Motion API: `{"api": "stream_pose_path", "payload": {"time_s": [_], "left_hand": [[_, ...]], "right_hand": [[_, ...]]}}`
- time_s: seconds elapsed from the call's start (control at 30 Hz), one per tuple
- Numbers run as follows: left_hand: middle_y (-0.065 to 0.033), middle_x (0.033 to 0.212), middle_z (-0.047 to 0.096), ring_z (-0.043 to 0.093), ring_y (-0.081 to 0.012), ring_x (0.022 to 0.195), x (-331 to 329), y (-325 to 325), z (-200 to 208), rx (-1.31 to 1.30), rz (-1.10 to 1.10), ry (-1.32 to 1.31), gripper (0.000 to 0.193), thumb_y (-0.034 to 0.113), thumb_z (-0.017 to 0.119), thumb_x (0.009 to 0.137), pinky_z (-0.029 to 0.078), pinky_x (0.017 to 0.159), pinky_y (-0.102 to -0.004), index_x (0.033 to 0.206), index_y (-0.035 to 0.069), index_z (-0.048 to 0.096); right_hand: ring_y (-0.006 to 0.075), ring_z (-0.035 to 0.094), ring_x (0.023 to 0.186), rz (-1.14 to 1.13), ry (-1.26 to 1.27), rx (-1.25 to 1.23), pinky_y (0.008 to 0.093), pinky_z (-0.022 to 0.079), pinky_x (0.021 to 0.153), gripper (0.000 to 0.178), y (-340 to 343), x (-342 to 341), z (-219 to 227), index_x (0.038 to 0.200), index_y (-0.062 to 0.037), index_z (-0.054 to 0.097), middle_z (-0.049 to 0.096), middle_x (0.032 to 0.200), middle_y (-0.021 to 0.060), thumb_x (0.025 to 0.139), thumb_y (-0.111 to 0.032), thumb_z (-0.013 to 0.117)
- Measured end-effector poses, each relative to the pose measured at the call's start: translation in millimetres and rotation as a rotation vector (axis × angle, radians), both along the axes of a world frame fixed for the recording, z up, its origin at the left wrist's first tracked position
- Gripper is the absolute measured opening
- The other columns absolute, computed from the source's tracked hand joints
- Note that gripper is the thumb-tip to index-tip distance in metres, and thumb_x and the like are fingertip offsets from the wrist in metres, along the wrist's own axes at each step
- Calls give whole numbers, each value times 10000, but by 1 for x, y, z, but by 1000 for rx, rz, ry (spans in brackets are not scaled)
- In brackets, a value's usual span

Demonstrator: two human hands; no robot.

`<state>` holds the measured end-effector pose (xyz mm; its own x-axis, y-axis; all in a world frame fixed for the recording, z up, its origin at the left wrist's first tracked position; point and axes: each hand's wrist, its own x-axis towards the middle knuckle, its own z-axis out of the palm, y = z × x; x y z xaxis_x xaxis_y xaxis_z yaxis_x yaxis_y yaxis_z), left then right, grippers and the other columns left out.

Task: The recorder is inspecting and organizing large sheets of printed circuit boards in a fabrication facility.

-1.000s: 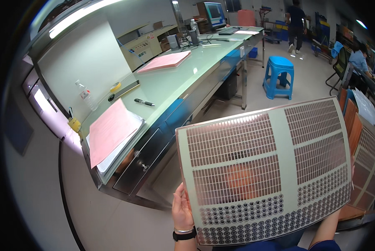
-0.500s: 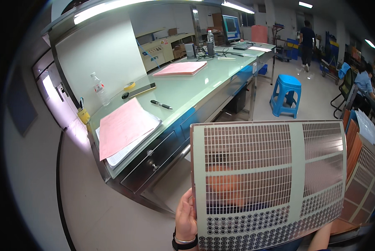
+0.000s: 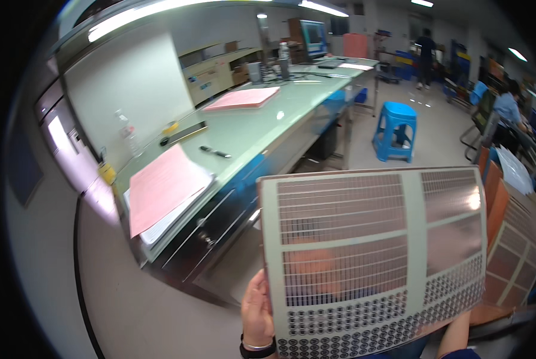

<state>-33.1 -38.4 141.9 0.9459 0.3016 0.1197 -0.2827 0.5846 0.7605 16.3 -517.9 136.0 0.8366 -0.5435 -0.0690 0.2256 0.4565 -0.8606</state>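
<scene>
A large copper-faced circuit board panel (image 3: 415, 239), patterned with rows of small rectangles and round dots between pale green strips, stands tilted up before me. My left hand (image 3: 257, 312) grips its left edge, fingers partly hidden behind it. A black band and a silver bangle circle that wrist. At the panel's lower right, my right forearm (image 3: 455, 336) comes up behind it; the hand and its fingers are hidden by the panel. Similar panels (image 3: 512, 263) lean in a stack at the right.
A glass-topped desk (image 3: 244, 134) at the left bears pink papers (image 3: 163, 188), a pen (image 3: 214, 152), a water bottle (image 3: 128, 134) and a monitor (image 3: 313, 39). A blue stool (image 3: 395, 131) stands beyond the panel. One person (image 3: 425, 57) is at the back, another (image 3: 508, 110) sits at right.
The whole view has shifted, moving the surroundings leftward and blurring them. The panel stays held in front, slightly further left and higher in view. The person at the back remains standing.
</scene>
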Motion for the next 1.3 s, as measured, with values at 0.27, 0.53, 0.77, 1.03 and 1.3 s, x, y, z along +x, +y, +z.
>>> {"api": "stream_pose_path", "payload": {"time_s": [0.27,0.53,0.77,1.03,1.3], "left_hand": [[-75,1109,552,557,-127,912,18,6,-38,-10,-20,51,430,285,399,950,475,752,-232,1242,-31,412],[-135,1191,497,480,-225,1079,26,-11,-47,386,145,292,384,220,324,972,372,934,-327,1217,-53,437],[-142,1164,510,476,-222,1058,32,-25,-47,440,159,331,414,255,338,968,375,910,-324,1208,-62,452],[-146,1152,514,494,-225,1029,39,-10,-68,550,20,362,414,275,358,962,413,843,-320,1216,-38,451],[-131,1223,500,519,-230,1080,66,-14,-120,-215,-155,311,346,156,344,958,443,944,-404,1271,19,401]], "right_hand": [[146,562,1015,-48,-2,4,322,477,898,422,-7,-15,34,1182,-68,513,566,1131,96,956,-361,310],[251,580,986,83,-504,310,392,539,787,277,-96,-23,-19,1175,-141,471,543,1127,142,919,-246,461],[235,570,1012,-65,-442,301,359,529,817,279,-77,-43,-2,1182,-141,456,536,1138,143,925,-249,442],[252,563,1052,-32,-609,10,372,520,843,352,-77,-40,-13,1241,-54,437,531,1162,201,933,-223,417],[260,464,1158,-356,-45,-892,463,357,967,498,-60,-14,-62,1265,-13,404,487,1239,175,932,-383,382]]}}
